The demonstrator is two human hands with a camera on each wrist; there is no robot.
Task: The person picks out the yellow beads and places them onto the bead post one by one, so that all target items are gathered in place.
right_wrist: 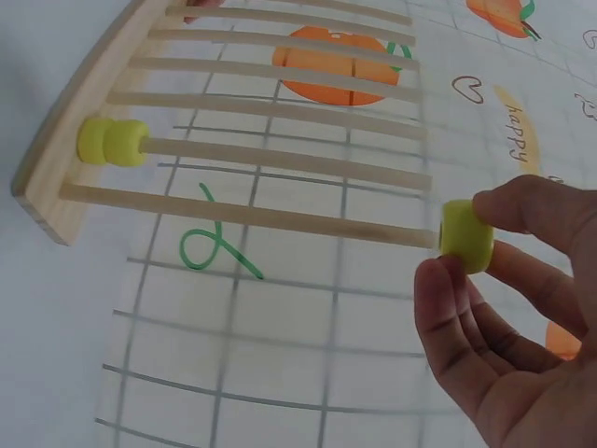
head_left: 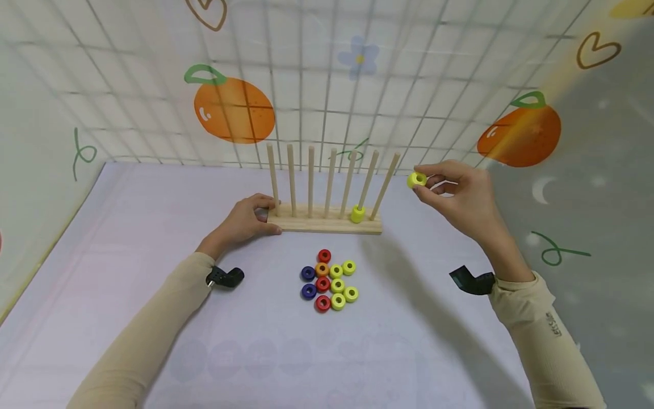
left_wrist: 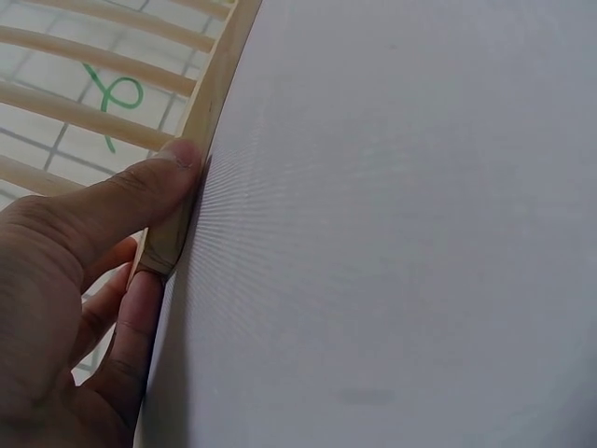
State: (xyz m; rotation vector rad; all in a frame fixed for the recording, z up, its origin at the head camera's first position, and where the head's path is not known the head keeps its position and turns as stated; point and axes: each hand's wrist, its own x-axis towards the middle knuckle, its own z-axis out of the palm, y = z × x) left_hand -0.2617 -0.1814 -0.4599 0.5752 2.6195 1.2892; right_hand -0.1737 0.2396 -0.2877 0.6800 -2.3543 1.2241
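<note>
My right hand (head_left: 462, 196) pinches a yellow bead (head_left: 416, 180) between thumb and fingertips, up at the right of the wooden peg rack (head_left: 327, 225). In the right wrist view, the held bead (right_wrist: 466, 236) is right at the tip of the rack's end peg (right_wrist: 280, 219), its hole facing the peg. Two yellow beads (right_wrist: 112, 141) sit stacked at the bottom of the neighbouring peg. My left hand (head_left: 245, 220) grips the rack's left end; in the left wrist view its thumb (left_wrist: 140, 198) lies along the base's front and other fingers curl behind the end.
In front of the rack lies a loose cluster of beads: several yellow (head_left: 338, 286), red (head_left: 323, 284), two dark blue (head_left: 309, 274) and an orange one (head_left: 322, 269). Behind the rack rises a gridded wall sheet (head_left: 317, 85) printed with oranges.
</note>
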